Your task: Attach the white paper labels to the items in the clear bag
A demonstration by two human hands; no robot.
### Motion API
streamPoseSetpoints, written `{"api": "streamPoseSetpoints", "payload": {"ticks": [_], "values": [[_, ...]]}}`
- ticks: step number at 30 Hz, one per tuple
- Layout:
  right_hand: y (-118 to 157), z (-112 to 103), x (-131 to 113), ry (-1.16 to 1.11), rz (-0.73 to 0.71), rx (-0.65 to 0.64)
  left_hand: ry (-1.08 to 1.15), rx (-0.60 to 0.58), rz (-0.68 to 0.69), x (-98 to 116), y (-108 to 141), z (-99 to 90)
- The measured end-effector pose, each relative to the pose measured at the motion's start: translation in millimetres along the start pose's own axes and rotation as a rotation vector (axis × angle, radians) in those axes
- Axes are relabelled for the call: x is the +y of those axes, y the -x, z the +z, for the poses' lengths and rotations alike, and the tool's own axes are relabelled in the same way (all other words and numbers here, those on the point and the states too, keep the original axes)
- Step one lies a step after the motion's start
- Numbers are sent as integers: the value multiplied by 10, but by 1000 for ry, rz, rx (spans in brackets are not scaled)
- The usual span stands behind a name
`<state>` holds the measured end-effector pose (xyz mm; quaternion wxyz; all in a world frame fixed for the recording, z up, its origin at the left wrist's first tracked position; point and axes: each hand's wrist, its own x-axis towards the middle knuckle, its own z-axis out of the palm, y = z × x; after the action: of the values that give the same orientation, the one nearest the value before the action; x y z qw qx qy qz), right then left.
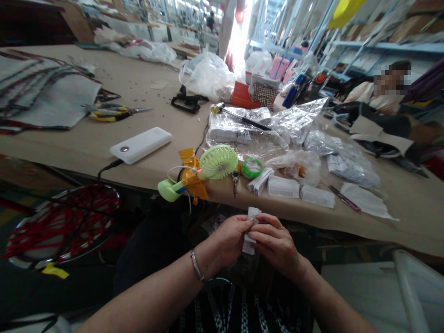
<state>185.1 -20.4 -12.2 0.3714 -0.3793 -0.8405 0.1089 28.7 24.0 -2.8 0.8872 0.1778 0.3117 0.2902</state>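
Note:
My left hand [233,237] and my right hand [276,238] meet above my lap, in front of the table edge. Both pinch a narrow white label [249,246], printed with small text I cannot read. Its top end sticks up past my fingers and its lower end hangs below them; the middle is covered. Just beyond on the table lie stacks of similar white labels [283,187]. Left of these stand a green roll of tape [251,168] and a small pointed tool [235,183] near the edge.
A light green fan [218,162] is taped to the table edge. Further left are a white power bank [141,144] and yellow-handled pliers [109,112]. Clear plastic bags [294,129] and a hammer [243,118] lie behind the labels. Another person [381,92] sits at the right.

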Motion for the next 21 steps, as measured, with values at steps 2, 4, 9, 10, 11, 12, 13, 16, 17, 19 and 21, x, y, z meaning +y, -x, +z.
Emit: {"api": "streamPoseSetpoints", "payload": {"ticks": [2, 4, 9, 10, 11, 12, 13, 16, 17, 19, 21], "values": [[34, -25, 21, -72, 125, 114, -48, -27, -28, 19, 15, -9], [44, -53, 73, -190, 344, 250, -94, -61, -76, 41, 41, -11], [-68, -79, 222, -892, 785, 32, -124, -172, -148, 51, 114, 28], [-98, -73, 235, -1021, 816, -51, -133, -183, -162, 45, 124, 38], [-124, -63, 242, -1122, 836, -114, -145, -187, -175, 38, 133, 46], [-146, -49, 244, -1199, 843, -153, -158, -190, -185, 31, 140, 51], [-162, -33, 244, -1259, 837, -175, -167, -196, -190, 23, 144, 53], [-179, 23, 244, -1373, 796, -169, -178, -218, -193, 5, 149, 38], [-178, 40, 247, -1397, 786, -167, -179, -223, -194, 0, 148, 30], [-171, 70, 258, -1436, 776, -176, -184, -222, -199, -10, 144, 16], [-159, 91, 274, -1454, 774, -180, -190, -214, -206, -19, 137, 8]]}}
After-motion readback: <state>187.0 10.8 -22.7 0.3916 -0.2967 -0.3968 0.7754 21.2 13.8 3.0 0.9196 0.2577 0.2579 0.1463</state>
